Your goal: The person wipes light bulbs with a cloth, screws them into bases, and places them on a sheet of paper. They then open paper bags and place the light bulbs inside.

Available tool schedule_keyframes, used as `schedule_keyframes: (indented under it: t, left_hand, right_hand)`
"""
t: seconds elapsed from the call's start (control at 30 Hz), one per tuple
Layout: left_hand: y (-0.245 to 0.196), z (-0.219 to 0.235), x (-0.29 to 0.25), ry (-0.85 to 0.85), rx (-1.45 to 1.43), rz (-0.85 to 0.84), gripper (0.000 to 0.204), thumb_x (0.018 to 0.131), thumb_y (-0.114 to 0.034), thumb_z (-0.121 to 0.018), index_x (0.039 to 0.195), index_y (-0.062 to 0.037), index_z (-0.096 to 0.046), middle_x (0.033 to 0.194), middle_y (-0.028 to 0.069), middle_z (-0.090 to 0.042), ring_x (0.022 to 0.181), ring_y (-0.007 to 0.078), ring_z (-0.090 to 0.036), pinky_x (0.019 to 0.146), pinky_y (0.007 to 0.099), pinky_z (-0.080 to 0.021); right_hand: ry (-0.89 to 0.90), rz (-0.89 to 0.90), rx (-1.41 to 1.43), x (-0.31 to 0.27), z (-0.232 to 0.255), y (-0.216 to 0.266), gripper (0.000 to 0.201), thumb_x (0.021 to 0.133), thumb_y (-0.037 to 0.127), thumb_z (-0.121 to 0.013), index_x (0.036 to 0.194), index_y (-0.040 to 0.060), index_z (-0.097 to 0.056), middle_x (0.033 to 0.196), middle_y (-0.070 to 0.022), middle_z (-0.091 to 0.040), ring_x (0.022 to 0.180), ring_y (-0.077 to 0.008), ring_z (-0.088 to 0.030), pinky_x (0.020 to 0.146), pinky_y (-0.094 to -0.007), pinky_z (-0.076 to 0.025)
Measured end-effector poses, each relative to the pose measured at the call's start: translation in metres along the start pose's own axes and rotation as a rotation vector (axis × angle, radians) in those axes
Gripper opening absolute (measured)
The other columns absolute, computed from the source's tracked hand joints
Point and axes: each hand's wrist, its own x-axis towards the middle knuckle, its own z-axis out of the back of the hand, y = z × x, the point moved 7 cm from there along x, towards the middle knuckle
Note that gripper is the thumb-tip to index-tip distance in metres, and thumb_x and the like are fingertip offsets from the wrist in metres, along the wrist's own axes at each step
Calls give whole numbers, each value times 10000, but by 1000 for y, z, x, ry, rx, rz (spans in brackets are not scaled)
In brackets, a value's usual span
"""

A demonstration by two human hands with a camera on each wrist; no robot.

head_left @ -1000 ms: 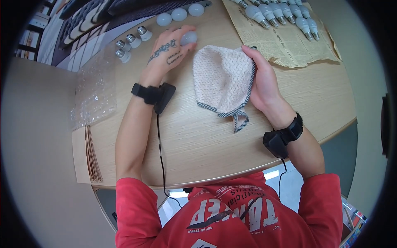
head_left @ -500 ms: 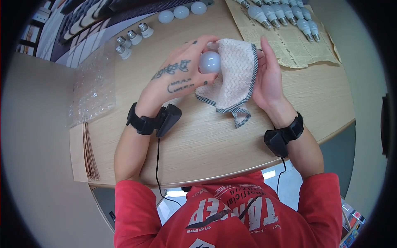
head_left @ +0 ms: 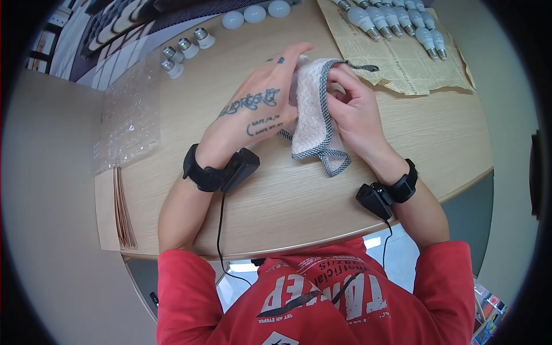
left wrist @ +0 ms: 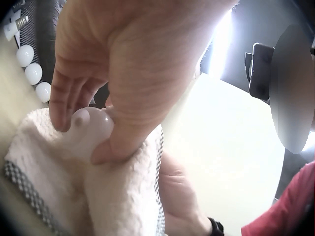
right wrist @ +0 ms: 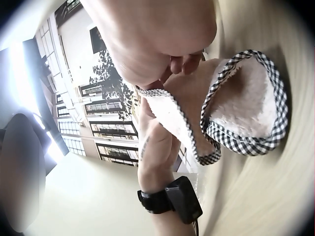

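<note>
A white light bulb [left wrist: 101, 123] is gripped between the thumb and fingers of my left hand [head_left: 256, 102], its round glass lying against a cream cloth [head_left: 310, 115]. In the head view that hand hides most of the bulb. The cloth has a black-and-white checked border and a hanging loop; it drapes between both hands above the table. My right hand [head_left: 359, 112] pinches the cloth's checked edge with curled fingers. In the right wrist view the cloth [right wrist: 241, 105] hangs in folds beneath that hand.
Three round bulbs [head_left: 255, 14] line the table's far side, with several upturned bulbs [head_left: 187, 48] to their left. Brown printed paper [head_left: 408, 75] bears several bulbs at far right. Clear plastic wrap [head_left: 127, 118] and folded brown paper [head_left: 110, 210] lie along the left edge.
My left hand has brought the bulb rightward from beside the cloth into it. My right hand has gone from open fingers behind the cloth to pinching its edge, and the cloth has folded narrower.
</note>
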Motion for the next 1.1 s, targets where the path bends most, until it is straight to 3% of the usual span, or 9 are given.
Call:
schedule_keyframes:
  t: [0.07, 0.2, 0.37, 0.57, 0.67, 0.77, 0.9, 1.0, 1.1]
  left_hand:
    - [-7, 1, -2, -24, 57, -27, 837, 702, -51, -777, 1439, -165, -397, 1093, 181, -639, 925, 321, -642, 802, 397, -529]
    - [-19, 2, -6, -100, 100, -139, 844, 683, 30, -733, 1437, -164, -408, 1110, 193, -644, 959, 355, -627, 843, 425, -521]
    - [-23, -1, -6, -46, 172, -96, 860, 648, 94, -676, 1432, -153, -423, 1109, 176, -656, 1001, 371, -610, 854, 434, -513]
    - [-36, -10, -9, -81, 275, -208, 870, 659, 116, -636, 1452, -150, -397, 1039, 170, -676, 1004, 382, -603, 788, 442, -521]
    - [-43, -14, -11, -64, 342, -232, 873, 667, 115, -632, 1459, -155, -384, 1016, 156, -678, 1000, 376, -603, 752, 438, -527]
    - [-45, -16, -12, -57, 376, -240, 869, 670, 110, -633, 1461, -151, -382, 982, 148, -677, 982, 363, -605, 745, 429, -527]
    - [-45, -12, -9, -101, 290, -234, 816, 676, 84, -642, 1430, -141, -426, 1042, 162, -661, 952, 359, -603, 747, 427, -522]
    - [-37, -3, -6, -269, 145, -248, 722, 721, 45, -667, 1391, -134, -469, 1060, 133, -626, 896, 291, -605, 743, 382, -520]
    - [-22, 6, -3, -319, -5, -79, 557, 774, 8, -692, 1301, -109, -556, 1033, 89, -571, 843, 196, -589, 739, 325, -513]
  right_hand:
    - [-29, 27, -109, 1, -2, 4, 287, 866, -12, -635, 1149, -18, -587, 1058, -30, -538, 891, -101, -544, 760, -212, -458]
    - [8, -101, -27, 1, -4, -16, 391, 867, 28, -653, 1233, -12, -523, 1112, -62, -553, 931, -125, -559, 815, -247, -486]
    - [51, -238, -2, -2, -5, -21, 431, 878, 55, -650, 1265, -26, -479, 1162, -113, -567, 946, -147, -580, 856, -294, -502]
    - [95, -143, -242, -1, -4, -23, 523, 906, 199, -660, 1312, -48, -442, 1226, -235, -602, 1091, -310, -636, 924, -379, -502]
    - [175, -275, -353, -6, -8, -21, 592, 900, 276, -676, 1326, -57, -435, 1207, -275, -624, 1142, -386, -616, 943, -418, -494]
    - [173, -245, -381, -6, -7, -18, 612, 888, 291, -691, 1323, -58, -440, 1157, -281, -647, 1108, -412, -626, 928, -428, -499]
    - [99, -193, -367, -3, -1, -14, 623, 881, 285, -706, 1329, -51, -435, 1150, -250, -650, 1077, -352, -646, 900, -397, -508]
    - [-21, -125, -142, 2, 5, -13, 592, 882, 252, -718, 1313, -39, -437, 1114, -192, -656, 1032, -257, -655, 856, -349, -521]
    - [-112, -179, 93, 3, 9, -1, 575, 884, 212, -729, 1291, -44, -414, 1100, -152, -640, 1011, -178, -638, 830, -301, -527]
